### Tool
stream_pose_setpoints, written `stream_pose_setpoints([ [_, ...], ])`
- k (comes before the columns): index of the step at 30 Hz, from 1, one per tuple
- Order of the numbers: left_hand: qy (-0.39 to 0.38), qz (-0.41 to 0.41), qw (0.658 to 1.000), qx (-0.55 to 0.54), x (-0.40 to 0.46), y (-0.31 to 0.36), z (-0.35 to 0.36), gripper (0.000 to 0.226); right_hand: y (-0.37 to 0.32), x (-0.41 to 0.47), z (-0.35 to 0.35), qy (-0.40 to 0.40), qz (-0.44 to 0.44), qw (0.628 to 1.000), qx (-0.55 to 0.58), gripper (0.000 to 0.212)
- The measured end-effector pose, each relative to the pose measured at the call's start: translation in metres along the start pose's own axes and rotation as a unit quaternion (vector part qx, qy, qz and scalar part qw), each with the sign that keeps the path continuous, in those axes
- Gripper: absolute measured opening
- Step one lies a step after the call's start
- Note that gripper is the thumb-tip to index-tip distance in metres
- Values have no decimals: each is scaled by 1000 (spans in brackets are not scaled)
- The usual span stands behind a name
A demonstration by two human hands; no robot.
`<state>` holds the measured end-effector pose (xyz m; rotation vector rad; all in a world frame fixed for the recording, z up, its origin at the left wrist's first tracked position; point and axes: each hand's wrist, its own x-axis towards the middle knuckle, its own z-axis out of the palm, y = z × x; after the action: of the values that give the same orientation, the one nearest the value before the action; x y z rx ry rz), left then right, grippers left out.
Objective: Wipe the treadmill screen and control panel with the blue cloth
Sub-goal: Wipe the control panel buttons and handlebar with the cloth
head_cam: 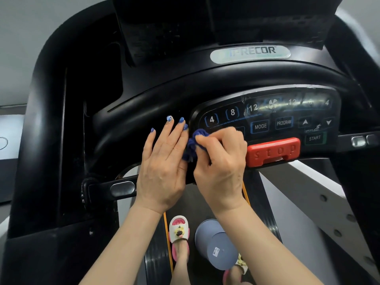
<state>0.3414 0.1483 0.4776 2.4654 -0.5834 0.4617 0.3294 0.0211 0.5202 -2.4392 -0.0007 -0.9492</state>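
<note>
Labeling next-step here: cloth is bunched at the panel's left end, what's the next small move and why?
Probably slide the right hand, which grips the bunched blue cloth, rightward over the control panel toward the MODE button. The cloth sits at the panel's left end; the keys to its right lie uncovered.

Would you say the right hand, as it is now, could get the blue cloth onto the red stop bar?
Probably yes. The right hand grips the blue cloth just beside the red stop bar, and nothing lies between them. The left hand rests on the other side, out of the way.
</note>
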Motion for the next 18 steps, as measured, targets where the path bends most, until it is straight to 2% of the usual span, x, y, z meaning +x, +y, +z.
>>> stream_pose_setpoints([
  [7, -2, -5, 1000, -8, 0, 2, -2, 48, 2, -12, -1, -9, 7, 1000, 1, 12],
  [12, -4, -1, 1000, -7, 0, 1, -1, 49, 14, -9, -3, -10, -19, 1000, 9, 15],
  [18, -4, 3, 1000, 3, 1, 1, -2, 48, 13, 0, 1, 12, 28, 999, 38, 9],
])
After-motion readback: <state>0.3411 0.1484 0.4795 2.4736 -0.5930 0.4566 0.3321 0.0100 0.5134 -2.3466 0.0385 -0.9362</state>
